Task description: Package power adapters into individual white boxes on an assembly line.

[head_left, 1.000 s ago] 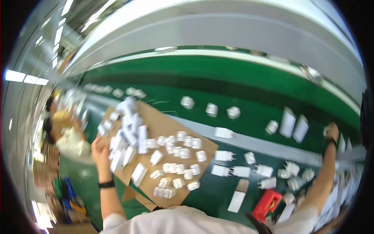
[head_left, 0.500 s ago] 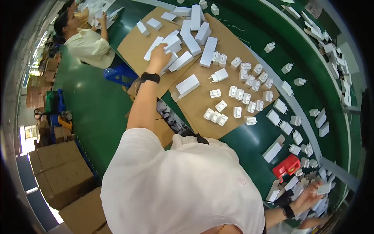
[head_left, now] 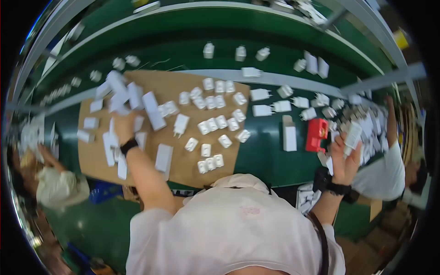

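Note:
My right hand (head_left: 344,160) is raised at the right, its fingers closed around a white plug charger (head_left: 353,135). Over at the left, my left hand (head_left: 123,127) reaches into a heap of white cardboard boxes (head_left: 154,110). Blur and the boxes hide its fingertips, so its grip does not show. Several small white chargers (head_left: 211,124) are spread on the brown cardboard sheet (head_left: 183,153) between my hands. One charger with visible prongs (head_left: 181,124) lies nearest the heap.
A red tape dispenser (head_left: 316,135) stands left of my right hand, beside an upright white box (head_left: 289,135). More chargers (head_left: 262,110) lie on the green bench. Piled white items (head_left: 369,121) crowd the right end. Co-workers (head_left: 62,185) (head_left: 382,176) sit at both sides.
My view has swung right and levelled out. The right hand, with its charger, now appears higher in the picture; the left hand is still at the box heap.

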Demonstrator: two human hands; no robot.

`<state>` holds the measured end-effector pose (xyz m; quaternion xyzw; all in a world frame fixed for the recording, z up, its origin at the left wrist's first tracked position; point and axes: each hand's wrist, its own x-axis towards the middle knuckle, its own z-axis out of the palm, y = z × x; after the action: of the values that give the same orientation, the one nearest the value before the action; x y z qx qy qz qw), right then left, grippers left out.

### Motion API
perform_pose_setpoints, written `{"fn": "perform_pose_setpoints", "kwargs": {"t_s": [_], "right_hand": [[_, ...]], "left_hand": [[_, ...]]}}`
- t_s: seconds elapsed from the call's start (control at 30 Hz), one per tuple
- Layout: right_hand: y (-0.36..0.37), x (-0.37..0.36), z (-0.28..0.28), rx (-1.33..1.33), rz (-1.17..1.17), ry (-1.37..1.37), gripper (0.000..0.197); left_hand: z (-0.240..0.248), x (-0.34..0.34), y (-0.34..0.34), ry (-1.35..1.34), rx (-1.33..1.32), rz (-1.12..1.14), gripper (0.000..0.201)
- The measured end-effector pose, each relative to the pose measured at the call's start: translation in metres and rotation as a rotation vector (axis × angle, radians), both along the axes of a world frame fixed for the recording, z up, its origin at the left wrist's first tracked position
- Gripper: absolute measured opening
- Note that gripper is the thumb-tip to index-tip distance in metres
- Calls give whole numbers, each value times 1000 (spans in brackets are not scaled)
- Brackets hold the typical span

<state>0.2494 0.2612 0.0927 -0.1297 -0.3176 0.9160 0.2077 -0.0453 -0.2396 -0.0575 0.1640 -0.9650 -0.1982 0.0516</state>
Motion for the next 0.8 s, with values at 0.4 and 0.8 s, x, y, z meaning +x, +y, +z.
{"fn": "perform_pose_setpoints", "kwargs": {"t_s": [0.4,0.8], "right_hand": [[-84,-90,-18,113,390,-22,53],[-90,-65,2,694,114,61,47]], "left_hand": [[87,136,177,-520,2056,-321,49],[108,216,232,-137,1124,-803,54]]}}
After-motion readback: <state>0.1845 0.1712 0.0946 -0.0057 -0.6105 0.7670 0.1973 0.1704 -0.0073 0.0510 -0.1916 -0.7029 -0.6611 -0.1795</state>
